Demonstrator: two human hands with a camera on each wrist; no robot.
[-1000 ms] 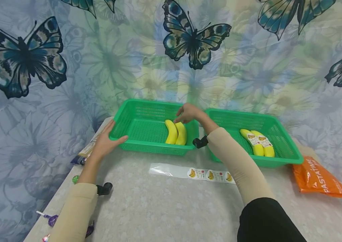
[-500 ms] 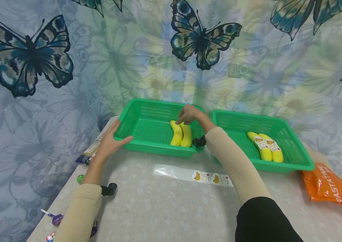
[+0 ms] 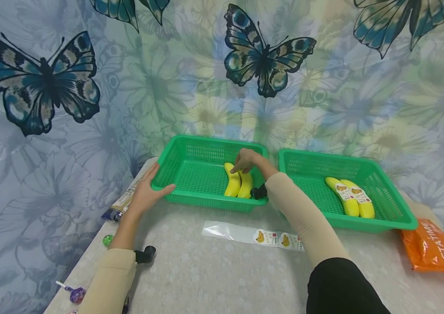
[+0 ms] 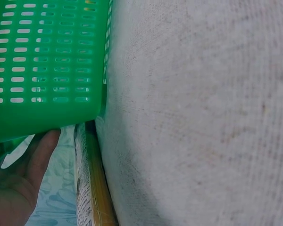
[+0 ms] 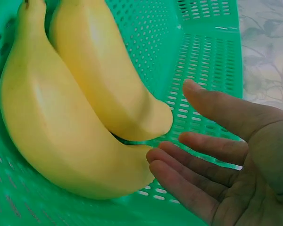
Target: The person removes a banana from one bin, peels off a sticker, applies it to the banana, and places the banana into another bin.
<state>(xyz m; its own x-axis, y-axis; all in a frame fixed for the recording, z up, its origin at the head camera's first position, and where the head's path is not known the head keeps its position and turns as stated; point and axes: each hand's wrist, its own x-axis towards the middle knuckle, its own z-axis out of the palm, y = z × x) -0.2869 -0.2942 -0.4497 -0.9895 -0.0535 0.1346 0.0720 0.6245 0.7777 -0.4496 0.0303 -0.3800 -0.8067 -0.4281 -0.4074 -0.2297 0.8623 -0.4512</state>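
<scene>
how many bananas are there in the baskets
4. Two plain bananas lie side by side in the left green basket, at the right hand. Two labelled bananas lie side by side in the right green basket. None appear hidden.

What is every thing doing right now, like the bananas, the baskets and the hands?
Left green plastic basket: holds two plain yellow bananas.
Right green plastic basket: holds two stickered yellow bananas.
Left hand: grips left basket's corner.
Right hand: open, fingertips at plain bananas.
</scene>
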